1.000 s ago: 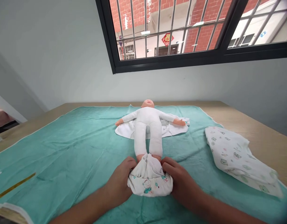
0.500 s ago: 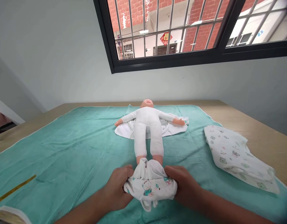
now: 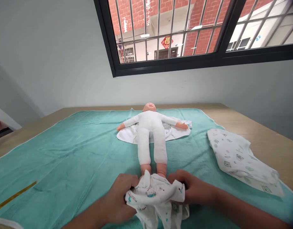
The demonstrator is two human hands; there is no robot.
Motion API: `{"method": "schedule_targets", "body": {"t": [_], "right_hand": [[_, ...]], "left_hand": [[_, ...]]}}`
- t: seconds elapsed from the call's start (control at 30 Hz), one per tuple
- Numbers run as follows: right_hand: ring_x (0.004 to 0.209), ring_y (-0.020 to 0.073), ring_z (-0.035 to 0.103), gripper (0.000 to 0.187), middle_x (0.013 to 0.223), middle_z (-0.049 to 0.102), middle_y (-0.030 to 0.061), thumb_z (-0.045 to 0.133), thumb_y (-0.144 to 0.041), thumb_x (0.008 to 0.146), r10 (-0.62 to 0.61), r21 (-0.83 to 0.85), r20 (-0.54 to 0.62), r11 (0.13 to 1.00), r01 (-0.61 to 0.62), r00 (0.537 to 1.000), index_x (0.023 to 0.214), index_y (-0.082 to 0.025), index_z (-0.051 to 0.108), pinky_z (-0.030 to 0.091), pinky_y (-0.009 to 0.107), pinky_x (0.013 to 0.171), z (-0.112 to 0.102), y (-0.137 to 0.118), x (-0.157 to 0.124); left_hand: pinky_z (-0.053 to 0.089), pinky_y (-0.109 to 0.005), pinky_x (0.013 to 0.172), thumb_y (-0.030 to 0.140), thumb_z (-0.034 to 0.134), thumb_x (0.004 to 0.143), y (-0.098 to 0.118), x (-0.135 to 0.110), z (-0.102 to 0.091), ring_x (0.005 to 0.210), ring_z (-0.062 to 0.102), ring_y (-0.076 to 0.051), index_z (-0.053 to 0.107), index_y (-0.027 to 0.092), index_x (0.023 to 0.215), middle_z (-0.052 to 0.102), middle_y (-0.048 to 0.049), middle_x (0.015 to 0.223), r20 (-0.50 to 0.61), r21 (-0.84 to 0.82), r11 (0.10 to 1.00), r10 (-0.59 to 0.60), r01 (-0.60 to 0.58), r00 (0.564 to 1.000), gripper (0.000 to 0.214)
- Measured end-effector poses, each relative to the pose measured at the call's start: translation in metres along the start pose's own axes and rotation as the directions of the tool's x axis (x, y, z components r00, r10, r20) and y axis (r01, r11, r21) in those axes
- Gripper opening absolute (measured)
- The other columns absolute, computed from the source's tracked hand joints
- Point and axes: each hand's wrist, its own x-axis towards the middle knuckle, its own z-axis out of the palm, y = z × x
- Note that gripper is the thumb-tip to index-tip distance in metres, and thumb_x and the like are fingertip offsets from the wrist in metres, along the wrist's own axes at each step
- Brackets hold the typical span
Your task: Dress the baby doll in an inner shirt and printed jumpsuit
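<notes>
A baby doll (image 3: 151, 133) with a white cloth body lies on its back, arms spread, feet toward me. Bunched at its feet are small white baby pants (image 3: 158, 197) with a coloured print. My left hand (image 3: 122, 198) is closed on the left side of the pants, thumb on top. On the other side my right hand (image 3: 189, 189) grips the fabric, its fingers partly hidden by the cloth. The doll's toes are covered by the bunched fabric. Beneath the doll's back and arms a white garment (image 3: 127, 134) is spread out.
A turquoise blanket (image 3: 65, 152) covers most of the wooden table (image 3: 241, 117). Folded white cloth with animal prints (image 3: 241, 159) lies at the right. A yellow strip (image 3: 15, 197) rests at the left. Behind the table is a wall with a barred window (image 3: 160, 35).
The pants have come off the doll's ankles a little toward me and hang lower, more crumpled, with the legs showing. Both hands still hold them.
</notes>
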Motion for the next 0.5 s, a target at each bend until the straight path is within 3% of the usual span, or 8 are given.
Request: {"method": "schedule_targets", "body": {"t": [0.07, 0.2, 0.3, 0.4, 0.5], "right_hand": [[0.063, 0.0105, 0.045, 0.036, 0.068, 0.051, -0.0018, 0.077, -0.047, 0.066, 0.060, 0.147, -0.025, 0.988, -0.055, 0.998, 0.071, -0.014, 0.064, 0.039, 0.022, 0.060, -0.006, 0.004, -0.003], [0.066, 0.0128, 0.051, 0.057, 0.075, 0.057, 0.0029, 0.069, -0.069, 0.066, 0.084, 0.385, -0.163, 0.923, -0.016, 0.983, 0.081, -0.014, 0.067, 0.041, 0.023, 0.059, -0.011, 0.003, -0.007], [0.060, 0.0125, 0.049, 0.061, 0.067, 0.054, 0.0026, 0.059, -0.075, 0.071, -0.033, 0.451, -0.171, 0.886, 0.108, 0.985, 0.075, -0.015, 0.064, 0.040, 0.023, 0.055, -0.010, -0.017, -0.005], [0.057, 0.0116, 0.046, 0.048, 0.064, 0.051, 0.0005, 0.062, -0.063, 0.077, -0.122, 0.463, -0.141, 0.869, 0.175, 0.982, 0.070, -0.016, 0.061, 0.040, 0.024, 0.055, -0.011, -0.051, 0.000], [0.054, 0.0091, 0.040, 0.035, 0.061, 0.044, -0.0027, 0.064, -0.043, 0.083, -0.083, 0.447, -0.094, 0.887, 0.117, 0.992, 0.064, -0.017, 0.052, 0.036, 0.022, 0.052, -0.019, -0.083, 0.007]], "left_hand": [[0.039, -0.023, 0.059, 0.035, 0.067, 0.075, 0.005, 0.004, -0.006, 0.063, 0.049, -0.012, 0.049, 0.019, 0.074, 0.055, 0.0013, 0.070, 0.088, -0.167, 0.969, -0.169, 0.182, 0.982, 0.024], [0.037, -0.021, 0.061, 0.029, 0.078, 0.066, 0.019, 0.012, -0.023, 0.070, 0.047, -0.011, 0.051, 0.017, 0.080, 0.053, 0.0021, 0.079, 0.259, -0.446, 0.774, -0.369, 0.450, 0.892, 0.033], [0.035, -0.018, 0.060, 0.022, 0.083, 0.058, 0.030, 0.017, -0.038, 0.068, 0.045, -0.009, 0.051, 0.018, 0.081, 0.053, 0.0039, 0.078, 0.376, -0.574, 0.662, -0.309, 0.482, 0.873, 0.040], [0.039, -0.020, 0.062, 0.021, 0.086, 0.052, 0.045, 0.027, -0.056, 0.073, 0.052, -0.012, 0.055, 0.018, 0.082, 0.059, 0.0020, 0.082, 0.413, -0.682, 0.586, -0.186, 0.438, 0.892, 0.043], [0.046, -0.028, 0.070, 0.048, 0.082, 0.058, 0.065, 0.044, -0.073, 0.085, 0.060, -0.022, 0.063, 0.019, 0.095, 0.065, -0.0048, 0.094, 0.386, -0.771, 0.504, -0.116, 0.389, 0.915, 0.050]]}}
